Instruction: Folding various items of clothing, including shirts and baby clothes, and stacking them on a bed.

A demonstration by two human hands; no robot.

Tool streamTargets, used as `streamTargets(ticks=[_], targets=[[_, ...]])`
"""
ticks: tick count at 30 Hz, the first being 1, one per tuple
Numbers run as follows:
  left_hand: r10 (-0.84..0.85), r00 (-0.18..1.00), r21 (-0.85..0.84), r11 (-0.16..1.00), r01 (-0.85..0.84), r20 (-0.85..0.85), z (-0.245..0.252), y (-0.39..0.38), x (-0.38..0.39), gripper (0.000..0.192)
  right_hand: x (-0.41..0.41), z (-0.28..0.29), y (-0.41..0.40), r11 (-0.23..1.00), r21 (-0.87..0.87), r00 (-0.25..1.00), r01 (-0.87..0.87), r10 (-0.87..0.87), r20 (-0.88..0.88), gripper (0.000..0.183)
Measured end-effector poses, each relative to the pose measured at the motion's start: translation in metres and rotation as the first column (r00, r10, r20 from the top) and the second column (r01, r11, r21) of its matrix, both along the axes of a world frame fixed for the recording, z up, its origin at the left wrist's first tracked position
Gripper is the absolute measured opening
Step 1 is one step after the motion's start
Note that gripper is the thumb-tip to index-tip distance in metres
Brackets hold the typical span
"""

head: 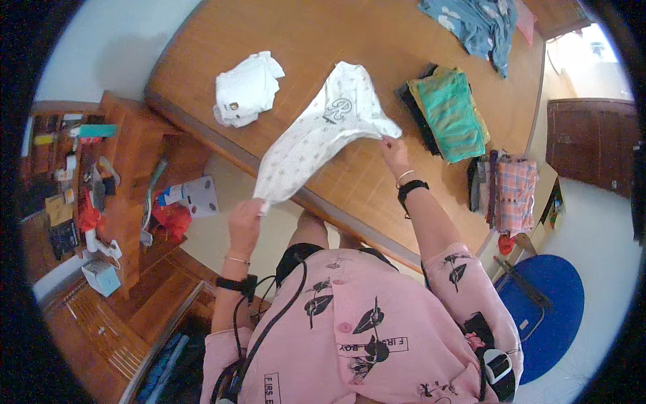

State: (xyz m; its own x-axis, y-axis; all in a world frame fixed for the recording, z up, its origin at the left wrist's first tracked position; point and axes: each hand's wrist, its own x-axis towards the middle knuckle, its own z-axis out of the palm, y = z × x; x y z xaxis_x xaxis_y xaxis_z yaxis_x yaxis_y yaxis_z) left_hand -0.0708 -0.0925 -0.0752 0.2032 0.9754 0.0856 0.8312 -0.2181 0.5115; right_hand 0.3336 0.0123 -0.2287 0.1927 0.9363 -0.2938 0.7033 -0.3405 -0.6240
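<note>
A small white garment (323, 136) with a speckled grey pattern and a dark printed emblem stretches across the near edge of the wooden table (348, 202). My left hand (246, 222) grips its lower left end, just off the table's edge. At its right corner, my right hand (396, 154) pinches the fabric above the tabletop. The garment's upper end rests on the wood. Farther back on the left lies a folded white garment (247, 91) with a small brown print.
Right of the garment sits a stack of folded clothes with a green striped one (451, 116) on top. Plaid folded cloth (517, 194) lies at the right edge, a blue garment (474, 30) at the back. A cluttered shelf (93, 177) stands left, a blue round object (547, 318) right.
</note>
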Motion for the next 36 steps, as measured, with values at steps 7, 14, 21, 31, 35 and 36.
streamTargets(ticks=[7, 14, 21, 31, 35, 36], targets=[[-0.178, 0.972, -0.264, 0.941, 0.214, 0.153, -0.052, -0.038, 0.046, 0.025, 0.026, -0.116, -0.098, 0.905, -0.253, 0.908, 0.342, -0.388, -0.157, 0.041], [-0.161, 0.978, -0.352, 0.915, 0.199, 0.135, -0.054, -0.043, 0.048, 0.028, 0.050, -0.106, -0.078, 0.541, -0.487, 0.365, 0.686, -0.834, -0.414, 0.039], [-0.130, 0.977, -0.440, 0.877, 0.193, 0.169, -0.047, -0.044, 0.052, 0.029, 0.030, -0.068, -0.042, 0.502, -0.683, 0.307, 0.531, -0.865, -0.397, 0.031], [-0.155, 0.974, -0.423, 0.881, 0.212, 0.164, -0.050, -0.041, 0.050, 0.030, 0.009, -0.036, -0.002, 0.833, 0.016, 0.744, 0.553, -0.485, -0.459, 0.038], [-0.159, 0.975, -0.407, 0.889, 0.209, 0.153, -0.046, -0.038, 0.051, 0.030, -0.037, 0.022, 0.038, 0.902, -0.223, 0.615, 0.370, -0.417, -0.669, 0.048], [-0.161, 0.975, -0.407, 0.888, 0.211, 0.155, -0.047, -0.037, 0.051, 0.030, -0.043, 0.019, 0.036, 0.901, -0.223, 0.615, 0.372, -0.419, -0.668, 0.048]])
